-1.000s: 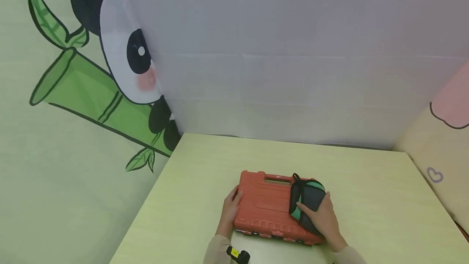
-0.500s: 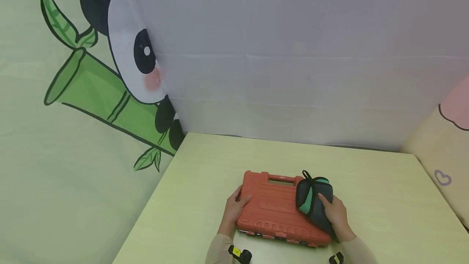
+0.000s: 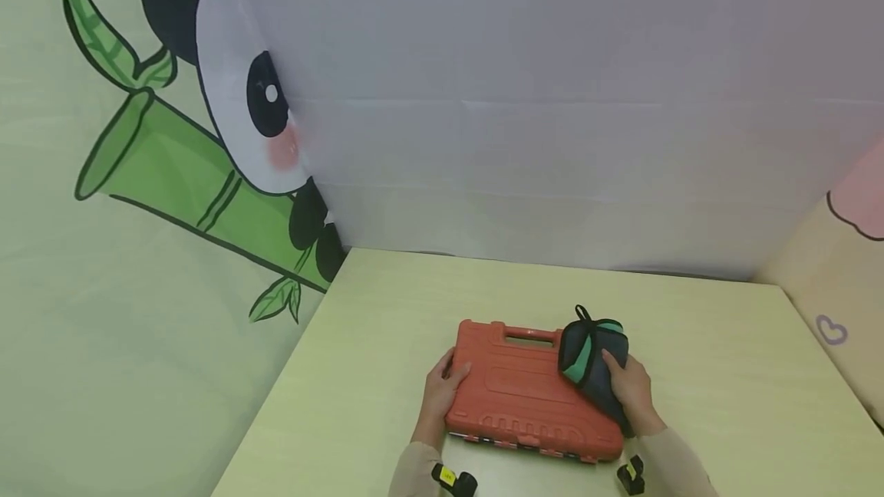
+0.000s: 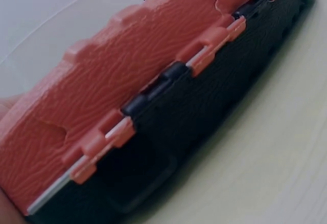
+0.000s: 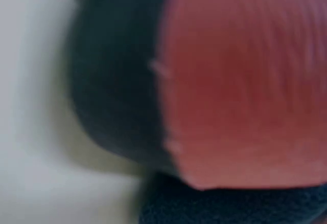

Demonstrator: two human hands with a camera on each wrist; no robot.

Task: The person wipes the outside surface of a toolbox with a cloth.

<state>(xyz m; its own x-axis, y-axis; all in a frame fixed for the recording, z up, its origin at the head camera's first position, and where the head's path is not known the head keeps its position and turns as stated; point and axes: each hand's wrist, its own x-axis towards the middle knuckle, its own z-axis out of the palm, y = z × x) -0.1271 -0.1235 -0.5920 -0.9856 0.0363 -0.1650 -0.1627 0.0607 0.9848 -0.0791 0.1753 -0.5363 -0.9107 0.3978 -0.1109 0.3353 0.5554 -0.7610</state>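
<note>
A red plastic carrying case with a handle slot lies on the table. Its dark lower half and hinged edge show in the left wrist view, where the red lid sits on top. My left hand grips the case's left side, thumb over the lid. My right hand holds a dark grey and green pouch with a black loop, thumb on its upper face. That pouch overlaps the case's right end. In the blurred right wrist view, dark pouch fabric borders the case's end.
The pale table reaches back to a plain light cloth wall. A panda and bamboo picture covers the left wall. Small black cameras are worn at both wrists.
The pouch has tilted and risen slightly, its loop now farther up, while the right hand has shifted to its right side. The left hand's thumb has come over the case lid.
</note>
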